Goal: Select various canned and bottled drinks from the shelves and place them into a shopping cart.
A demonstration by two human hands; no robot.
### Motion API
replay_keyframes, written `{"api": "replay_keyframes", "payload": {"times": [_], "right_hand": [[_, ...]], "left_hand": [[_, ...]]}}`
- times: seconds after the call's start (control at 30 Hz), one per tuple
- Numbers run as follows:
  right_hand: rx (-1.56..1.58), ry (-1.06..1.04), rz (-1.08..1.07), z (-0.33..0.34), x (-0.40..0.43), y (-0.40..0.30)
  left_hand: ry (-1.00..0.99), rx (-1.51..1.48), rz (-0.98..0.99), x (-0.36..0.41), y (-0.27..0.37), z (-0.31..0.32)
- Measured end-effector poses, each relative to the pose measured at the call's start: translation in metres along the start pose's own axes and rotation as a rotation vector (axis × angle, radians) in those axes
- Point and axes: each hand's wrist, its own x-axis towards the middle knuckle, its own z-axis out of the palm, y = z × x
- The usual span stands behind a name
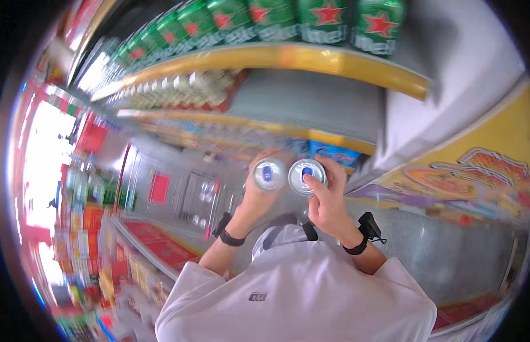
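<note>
Two drinks cans are held upright side by side in front of my chest, their silver lids with blue pull tabs facing up. My left hand (257, 194) is wrapped around the left can (269, 174). Around the right can (296, 179) curl the fingers of my right hand (329, 205), with the thumb lying over its lid by the tab. Only a small gap separates the two rims. The sides of both cans are hidden from above. Black straps with small devices sit on both wrists.
Ahead stands a store shelf with a yellow front edge (308, 57), bearing a row of green cans (322, 21) with red stars. Below are pale packs (192, 89) and a blue pack (335, 153). A yellow printed panel (474, 171) is at right, a shopping trolley (201, 199) at left.
</note>
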Motion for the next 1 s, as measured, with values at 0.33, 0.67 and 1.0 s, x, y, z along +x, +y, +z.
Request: {"api": "replay_keyframes", "payload": {"times": [0.33, 0.67, 1.0], "right_hand": [[0.326, -0.503, 0.112, 0.091, -0.028, -0.053], [0.341, -0.928, 0.127, 0.258, -0.050, -0.100], [0.249, -1.082, -0.061, 0.407, -0.023, -0.136]], "left_hand": [[0.202, -0.015, -0.501, -0.167, 0.016, -0.075], [0.405, -0.072, -0.830, -0.303, -0.011, -0.184], [0.731, 0.053, -0.905, -0.361, -0.047, -0.274]]}}
